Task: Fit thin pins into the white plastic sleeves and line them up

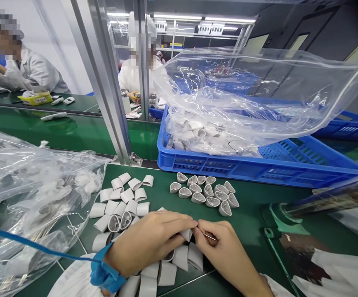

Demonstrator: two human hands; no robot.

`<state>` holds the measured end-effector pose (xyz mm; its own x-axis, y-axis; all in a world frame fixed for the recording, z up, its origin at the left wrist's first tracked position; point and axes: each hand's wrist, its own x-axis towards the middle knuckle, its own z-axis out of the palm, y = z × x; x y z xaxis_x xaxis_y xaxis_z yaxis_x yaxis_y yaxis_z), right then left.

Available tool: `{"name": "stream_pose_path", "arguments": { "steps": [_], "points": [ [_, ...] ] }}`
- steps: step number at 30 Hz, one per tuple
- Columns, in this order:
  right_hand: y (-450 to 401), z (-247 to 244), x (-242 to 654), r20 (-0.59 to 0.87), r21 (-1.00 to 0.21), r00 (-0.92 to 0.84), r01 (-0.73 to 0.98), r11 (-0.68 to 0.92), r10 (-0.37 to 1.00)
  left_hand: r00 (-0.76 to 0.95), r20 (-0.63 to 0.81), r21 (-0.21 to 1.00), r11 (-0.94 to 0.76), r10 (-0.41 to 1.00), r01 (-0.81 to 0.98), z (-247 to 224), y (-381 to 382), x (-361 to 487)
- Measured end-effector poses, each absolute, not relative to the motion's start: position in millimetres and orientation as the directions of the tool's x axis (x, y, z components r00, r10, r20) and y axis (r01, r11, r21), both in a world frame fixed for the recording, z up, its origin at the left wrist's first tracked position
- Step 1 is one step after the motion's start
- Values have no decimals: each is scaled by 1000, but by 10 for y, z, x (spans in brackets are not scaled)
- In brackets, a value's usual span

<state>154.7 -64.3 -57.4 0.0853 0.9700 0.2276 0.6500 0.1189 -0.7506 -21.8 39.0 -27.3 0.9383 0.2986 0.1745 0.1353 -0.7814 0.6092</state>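
My left hand [144, 243], with a blue wrist strap [106, 270] around its wrist, pinches a small white plastic shell [186, 234] at the fingertips. My right hand [225, 251] meets it there, its fingers holding a thin metal pin [210, 236]. Where the pin's inner end lies is hidden by my fingers. Several white shells [120, 202] stand in loose rows on the green mat [253, 206] to the left of my hands. More lie below them [166, 272], partly hidden by my hands. A tight cluster of similar shells [203, 192] sits ahead.
A blue plastic crate [259, 165] holds a clear bag [203, 136] of white parts. Another clear bag [27, 194] of parts lies at the left. A metal frame post [111, 95] rises ahead. Co-workers [33, 70] sit at a green bench beyond it.
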Motion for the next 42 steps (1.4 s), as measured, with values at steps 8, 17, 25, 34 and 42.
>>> {"name": "stream_pose_path", "arguments": {
  "steps": [8, 17, 25, 34, 42],
  "points": [
    [-669, -585, 1585, 307, -736, 261, 675, 54, 915, 912, 235, 646, -755, 337, 112, -204, 408, -245],
    [-756, -470, 1488, 79, -681, -119, 718, 141, 990, 610, 257, 606, -617, 749, 502, -150, 913, -305],
    [-778, -281, 1509, -157, -525, -188, 848, 79, 970, 653, 106, 513, -604, 750, 610, -235, 1176, 65],
    [-768, -384, 1521, -108, -546, -133, 836, 53, 985, 645, 91, 524, -587, 758, 617, -171, 1158, 51],
    [-641, -538, 1528, 121, -832, 125, 554, 32, 985, 889, 121, 600, -746, 441, 289, 85, 463, -207]
  ]
}}
